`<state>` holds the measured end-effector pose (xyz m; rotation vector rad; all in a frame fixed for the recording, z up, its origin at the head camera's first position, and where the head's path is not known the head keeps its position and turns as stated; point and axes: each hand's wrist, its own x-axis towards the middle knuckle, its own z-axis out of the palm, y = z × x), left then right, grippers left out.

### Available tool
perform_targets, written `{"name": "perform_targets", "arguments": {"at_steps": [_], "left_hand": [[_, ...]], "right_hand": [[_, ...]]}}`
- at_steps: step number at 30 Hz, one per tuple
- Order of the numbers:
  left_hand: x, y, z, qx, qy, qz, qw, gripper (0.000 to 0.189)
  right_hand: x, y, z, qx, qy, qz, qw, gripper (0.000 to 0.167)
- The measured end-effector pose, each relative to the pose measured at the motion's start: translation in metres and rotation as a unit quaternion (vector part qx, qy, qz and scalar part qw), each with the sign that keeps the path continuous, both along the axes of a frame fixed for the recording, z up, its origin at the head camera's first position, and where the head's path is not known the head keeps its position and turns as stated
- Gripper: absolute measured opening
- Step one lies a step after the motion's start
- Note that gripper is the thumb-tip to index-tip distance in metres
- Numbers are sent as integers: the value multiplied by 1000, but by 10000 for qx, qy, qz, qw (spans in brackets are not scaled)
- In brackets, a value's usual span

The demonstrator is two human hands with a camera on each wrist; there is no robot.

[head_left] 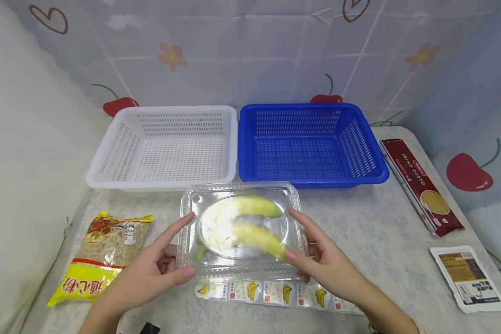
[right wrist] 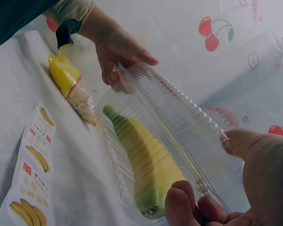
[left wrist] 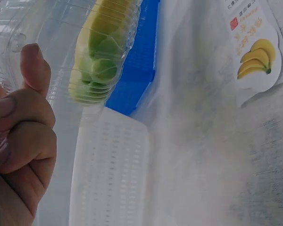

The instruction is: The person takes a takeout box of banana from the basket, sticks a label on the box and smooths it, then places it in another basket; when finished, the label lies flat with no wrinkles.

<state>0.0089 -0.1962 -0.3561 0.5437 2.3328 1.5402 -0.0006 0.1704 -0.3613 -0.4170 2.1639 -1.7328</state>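
Note:
A clear plastic clamshell box (head_left: 242,271) with its lid down is held up between both hands, above the table. Through its lid I see yellow-green bananas (head_left: 259,236). My left hand (head_left: 163,262) grips the box's left side, thumb on the near corner and index finger along the edge. On the opposite side my right hand (head_left: 325,260) grips it, thumb on the near corner, other fingers curled beneath. The right wrist view shows a banana (right wrist: 148,165) lying inside the box. Beneath the box's near edge lies a strip of banana stickers (head_left: 275,293), partly covered.
Behind the box stand a white basket (head_left: 163,184) and a blue basket (head_left: 309,181), side by side. A yellow pasta bag (head_left: 104,250) lies at left. On the right are a red spaghetti pack (head_left: 421,185) and a white pouch (head_left: 469,278). A small black object (head_left: 150,328) sits at the front edge.

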Motion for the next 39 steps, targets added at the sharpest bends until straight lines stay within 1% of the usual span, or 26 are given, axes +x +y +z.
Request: {"name": "perform_targets", "arguments": {"at_steps": [7,12,17,20,24,28,31,33,39], "left_hand": [[4,12,-13,127,-169,-313,9993,88],[3,22,-22,205,-200,-405,9988,88],[-3,35,-31,1,-568,-298,9979,88],[-8,44,-35,-45,-750,-257,9968,88],[-15,57,-40,-154,-772,-251,9966,89],[-21,69,-45,-234,-783,-254,9963,89],[-25,78,-46,-251,-812,-286,9960,88],[-28,82,-46,-255,-814,-331,9958,88],[-35,92,-45,-323,-820,-386,9954,85]], "right_hand": [[6,15,-17,255,380,-70,9989,74],[9,25,-27,400,470,-126,9980,75],[7,34,-36,689,509,-288,9959,74],[5,41,-40,834,508,-365,9945,75],[3,52,-41,1060,571,-468,9916,75],[1,63,-42,1269,848,-513,9869,75],[-1,70,-42,1428,1051,-562,9826,75],[-3,74,-43,1514,1112,-583,9805,75],[-8,84,-47,1616,1050,-589,9795,74]]}}
